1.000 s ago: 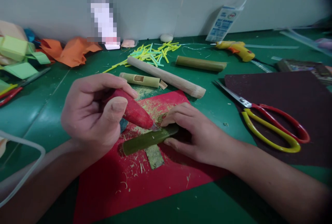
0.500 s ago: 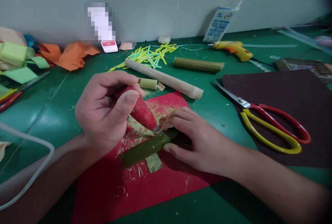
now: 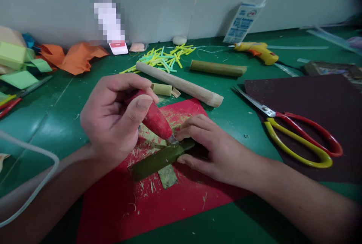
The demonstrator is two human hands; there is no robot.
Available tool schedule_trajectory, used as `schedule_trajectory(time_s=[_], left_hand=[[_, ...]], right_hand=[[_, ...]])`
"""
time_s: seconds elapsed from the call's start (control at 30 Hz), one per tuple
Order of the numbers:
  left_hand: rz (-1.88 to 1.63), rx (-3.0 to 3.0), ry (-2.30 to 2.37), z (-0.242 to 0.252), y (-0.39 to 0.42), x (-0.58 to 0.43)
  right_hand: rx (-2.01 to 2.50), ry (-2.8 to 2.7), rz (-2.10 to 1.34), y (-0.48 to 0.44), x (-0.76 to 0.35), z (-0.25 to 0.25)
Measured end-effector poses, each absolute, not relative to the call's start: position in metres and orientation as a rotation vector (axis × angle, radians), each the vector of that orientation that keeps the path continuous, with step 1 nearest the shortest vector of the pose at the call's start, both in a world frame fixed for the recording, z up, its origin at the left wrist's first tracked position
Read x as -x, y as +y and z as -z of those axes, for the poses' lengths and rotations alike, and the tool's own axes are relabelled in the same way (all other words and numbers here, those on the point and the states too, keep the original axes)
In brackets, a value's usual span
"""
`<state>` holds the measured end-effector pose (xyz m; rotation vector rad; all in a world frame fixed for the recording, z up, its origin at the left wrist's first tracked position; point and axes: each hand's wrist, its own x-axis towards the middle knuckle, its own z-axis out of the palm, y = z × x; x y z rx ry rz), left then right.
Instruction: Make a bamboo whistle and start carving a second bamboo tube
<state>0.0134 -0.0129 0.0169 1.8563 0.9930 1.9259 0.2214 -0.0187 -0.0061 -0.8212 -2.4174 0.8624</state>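
L hand (image 3: pixel 113 119): forearm in from near-left corner of counter (image 3: pixel 51 123), wrist cocked, palm toward me. Fingers clenched round red-handled knife (image 3: pixel 155 120), thumb flat along handle, forefinger hooked over top. Blade tip angled down-right, touching green bamboo piece (image 3: pixel 157 160).

R hand (image 3: pixel 216 149): arm in from near-right, palm down, low. Fingers half-bent, gripping bamboo's right end, w/ fingertips on top just beside blade and thumb against near side.

Bamboo lies slantwise on red sheet (image 3: pixel 181 202), mid-counter toward near edge, across a flat pale-green strip (image 3: pixel 167 176). Shavings (image 3: pixel 147 187) scattered on sheet round it. Scissors (image 3: pixel 299 138) well apart to right, partly on dark sheet (image 3: pixel 311 100).
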Motion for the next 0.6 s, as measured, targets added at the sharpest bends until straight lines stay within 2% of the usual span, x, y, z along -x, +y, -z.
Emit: schedule_trajectory(time_s=[0.2, 0.47, 0.6], left_hand=[[-1.838, -1.763, 0.894, -0.017, -0.011, -0.015], [-1.559, -1.419, 1.067, -0.017, -0.013, -0.03], [-1.557, -1.333, 1.038, -0.018, -0.016, -0.034]], right_hand=[[0.82, -2.399, -0.886, -0.018, -0.22, 0.006], [0.836, -2.391, -0.904, -0.019, -0.219, 0.005], [0.816, -2.377, -0.914, -0.019, -0.22, 0.005]])
